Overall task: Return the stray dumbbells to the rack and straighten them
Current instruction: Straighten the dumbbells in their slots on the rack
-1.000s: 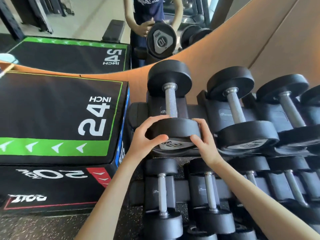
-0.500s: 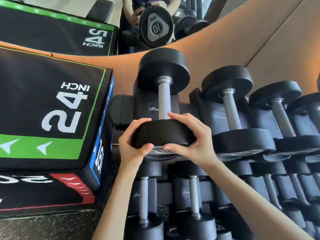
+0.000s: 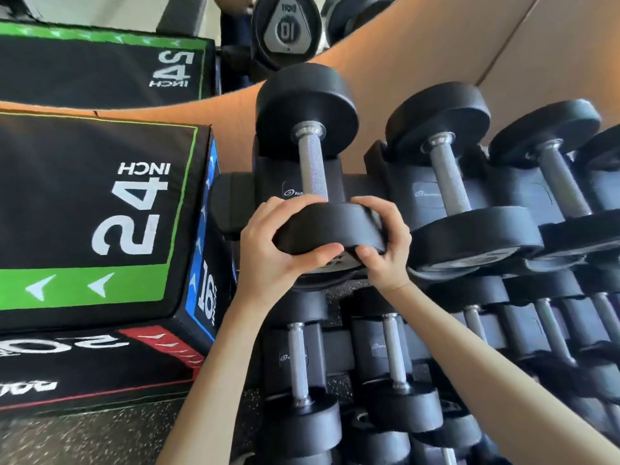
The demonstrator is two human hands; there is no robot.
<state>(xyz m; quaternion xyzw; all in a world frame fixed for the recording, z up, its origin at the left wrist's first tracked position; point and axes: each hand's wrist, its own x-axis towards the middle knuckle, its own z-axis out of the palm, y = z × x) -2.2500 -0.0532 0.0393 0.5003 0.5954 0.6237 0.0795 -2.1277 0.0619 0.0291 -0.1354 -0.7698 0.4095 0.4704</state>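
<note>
A black dumbbell (image 3: 310,162) with a knurled steel handle lies in the leftmost cradle of the rack's (image 3: 235,203) top tier, its far head against the tan wall. Both hands clasp its near head: my left hand (image 3: 271,250) wraps the left rim with the thumb under the face, and my right hand (image 3: 385,243) curls over the right rim. The end label is mostly hidden by my fingers. More black dumbbells (image 3: 449,182) fill the neighbouring cradles to the right, and a lower tier (image 3: 298,364) holds several smaller ones.
A black plyo box (image 3: 100,213) marked 24 INCH stands tight against the rack's left end. A mirror above the tan ledge reflects the dumbbell's 10 label (image 3: 287,28). Speckled rubber floor (image 3: 100,437) shows at the bottom left.
My hands have closed tighter around the near head, the right fingers coming over its top rim. The view has moved closer and slightly right; the dumbbell stays in its cradle.
</note>
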